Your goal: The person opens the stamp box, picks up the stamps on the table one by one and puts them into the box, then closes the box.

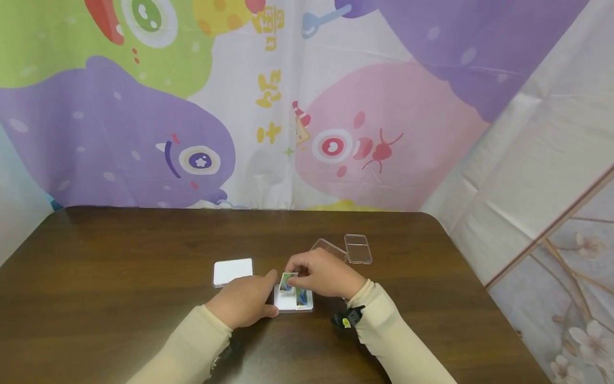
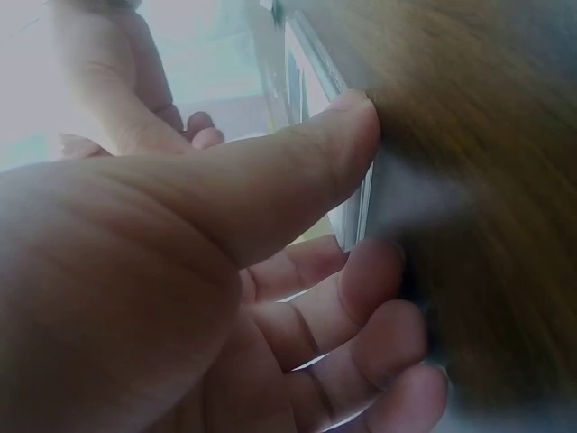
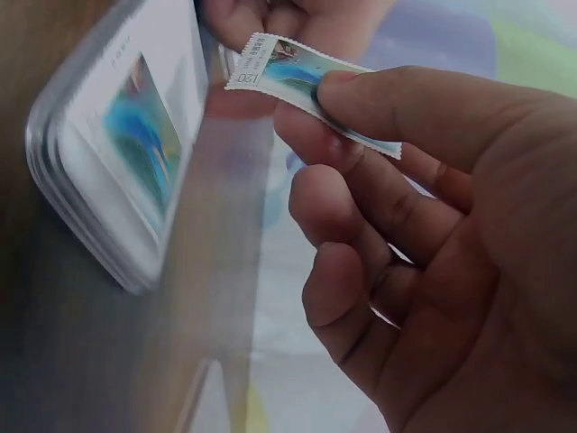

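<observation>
My right hand (image 1: pixel 326 272) pinches a perforated postage stamp (image 3: pixel 293 79) between thumb and index finger. It is held over a shallow clear plastic case (image 1: pixel 286 305) with a white insert. The stamp shows a blue and green picture and bends slightly. Another stamp (image 3: pixel 135 135) of similar colours lies on the insert, at the case's right side in the head view. At the case's left edge, my left hand (image 1: pixel 244 303) grips it, thumb (image 2: pixel 347 135) on one part of the rim and fingers around the corner.
A second case (image 1: pixel 232 272) with a white insert lies left of the hands, partly behind the left one. Two clear plastic covers (image 1: pixel 358 249) lie beyond the right hand, one partly hidden by it. A printed cloth (image 1: pixel 268 181) hangs behind the brown table (image 1: pixel 120 250).
</observation>
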Available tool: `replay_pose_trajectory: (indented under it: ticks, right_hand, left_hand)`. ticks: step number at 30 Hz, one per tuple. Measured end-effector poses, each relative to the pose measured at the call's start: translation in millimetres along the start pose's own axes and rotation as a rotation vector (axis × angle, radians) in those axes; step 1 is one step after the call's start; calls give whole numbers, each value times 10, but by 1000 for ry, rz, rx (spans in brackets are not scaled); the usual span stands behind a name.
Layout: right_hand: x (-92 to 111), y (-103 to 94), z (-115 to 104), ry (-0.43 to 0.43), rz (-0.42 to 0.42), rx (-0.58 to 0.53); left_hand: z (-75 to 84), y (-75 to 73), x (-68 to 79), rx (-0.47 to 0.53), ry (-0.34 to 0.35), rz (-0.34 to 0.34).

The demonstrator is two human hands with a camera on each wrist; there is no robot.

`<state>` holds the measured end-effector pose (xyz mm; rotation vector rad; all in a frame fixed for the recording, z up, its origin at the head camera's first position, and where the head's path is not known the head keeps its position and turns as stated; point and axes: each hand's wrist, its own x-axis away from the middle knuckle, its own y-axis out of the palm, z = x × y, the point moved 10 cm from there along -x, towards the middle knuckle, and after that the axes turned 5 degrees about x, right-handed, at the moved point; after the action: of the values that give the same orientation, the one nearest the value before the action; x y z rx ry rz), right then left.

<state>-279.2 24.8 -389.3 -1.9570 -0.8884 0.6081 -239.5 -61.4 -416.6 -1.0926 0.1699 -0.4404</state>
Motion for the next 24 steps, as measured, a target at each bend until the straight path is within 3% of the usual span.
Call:
replay_pose_trajectory:
  ticks: [8, 16, 24]
  right_hand:
    - [-46, 201, -8, 26, -107, -26]
    - [-36, 201, -21, 42, -132, -95]
    - [-53, 281, 41, 50, -123, 44]
  left_hand:
    - [7, -8, 4, 23, 7, 3]
    - [20, -20, -2, 9, 22, 16]
    - [14, -12, 0, 4, 15, 10]
